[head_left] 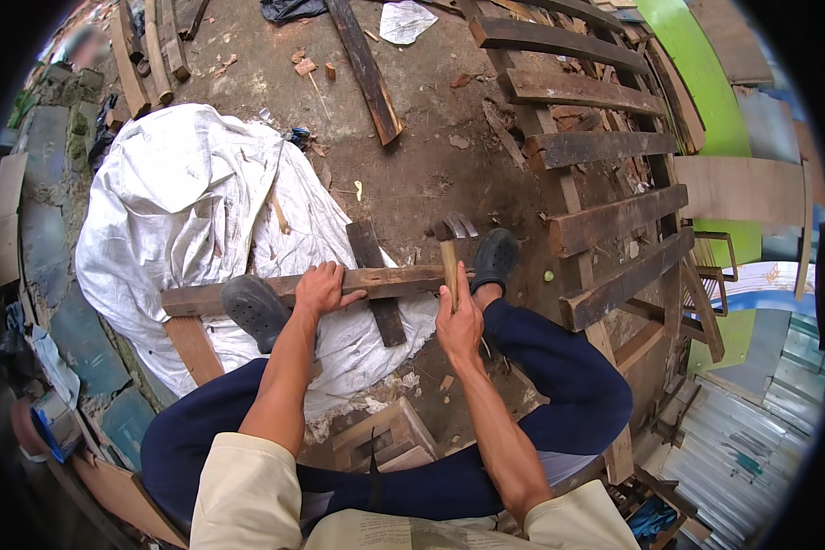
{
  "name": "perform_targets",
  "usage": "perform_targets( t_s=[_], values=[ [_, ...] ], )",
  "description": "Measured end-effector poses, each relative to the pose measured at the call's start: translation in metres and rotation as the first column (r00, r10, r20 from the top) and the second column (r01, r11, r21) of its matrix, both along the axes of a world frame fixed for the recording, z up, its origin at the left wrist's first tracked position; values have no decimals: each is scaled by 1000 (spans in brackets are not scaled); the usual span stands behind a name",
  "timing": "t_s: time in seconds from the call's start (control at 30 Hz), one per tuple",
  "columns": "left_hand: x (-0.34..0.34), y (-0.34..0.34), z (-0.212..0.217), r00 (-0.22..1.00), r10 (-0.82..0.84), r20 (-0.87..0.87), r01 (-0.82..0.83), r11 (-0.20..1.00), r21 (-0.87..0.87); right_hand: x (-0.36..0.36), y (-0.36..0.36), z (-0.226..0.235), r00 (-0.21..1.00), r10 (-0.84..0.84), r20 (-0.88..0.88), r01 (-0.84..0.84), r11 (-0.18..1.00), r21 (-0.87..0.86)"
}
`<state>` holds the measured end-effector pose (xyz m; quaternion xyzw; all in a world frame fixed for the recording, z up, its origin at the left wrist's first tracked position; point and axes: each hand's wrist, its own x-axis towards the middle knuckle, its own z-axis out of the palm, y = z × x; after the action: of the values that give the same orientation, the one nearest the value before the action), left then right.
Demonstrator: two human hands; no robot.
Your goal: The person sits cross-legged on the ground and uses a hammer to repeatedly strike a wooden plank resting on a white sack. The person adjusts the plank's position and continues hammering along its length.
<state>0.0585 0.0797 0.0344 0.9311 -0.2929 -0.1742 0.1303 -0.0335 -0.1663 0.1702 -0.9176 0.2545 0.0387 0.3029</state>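
Brown, dirty ground (422, 179) fills the middle of the head view, and a big white sheet (183, 192) is spread on its left side. One long beam (408, 280) lies across the low part of the sheet and pokes out past the sheet's right edge. Under it, near that same edge, a short dark board (389, 323) lies crossways. The left shoe (253, 310) is on top of the beam, and the right shoe (496, 258) is by its right end. The left hand (319, 290) is on the beam, but I can't tell if it grips or just pushes down. The right hand (458, 323) is closed around the handle of a hammer (448, 258), whose metal head is past the beam's far side. I think the work is partway: the beam and board are crossed, but I can't see if they are joined. Other planks (128, 69) lie loose at the ground's top left, and a slatted frame (619, 220) is on the right, its slats in a row.
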Motion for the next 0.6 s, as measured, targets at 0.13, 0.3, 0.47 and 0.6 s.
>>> perform_targets(
  t_s=[0.13, 0.3, 0.47, 0.6],
  values=[
    [1, -1, 1, 1000, -13, 6, 13, 1000, -4, -3, 5, -5, 948, 51, 313, -43, 999, -33],
    [10, -6, 8, 990, 29, -137, -20, 997, 70, 10, 3, -12, 867, 94, -489, -94, 995, 26],
    [4, -1, 3, 999, 10, -36, -9, 1000, 26, 16, 8, 19, 997, 60, 42, -61, 998, 5],
    [6, -6, 5, 998, -9, -54, 10, 1000, 28, 12, 3, -3, 906, 44, 421, -23, 998, -55]
  ],
)
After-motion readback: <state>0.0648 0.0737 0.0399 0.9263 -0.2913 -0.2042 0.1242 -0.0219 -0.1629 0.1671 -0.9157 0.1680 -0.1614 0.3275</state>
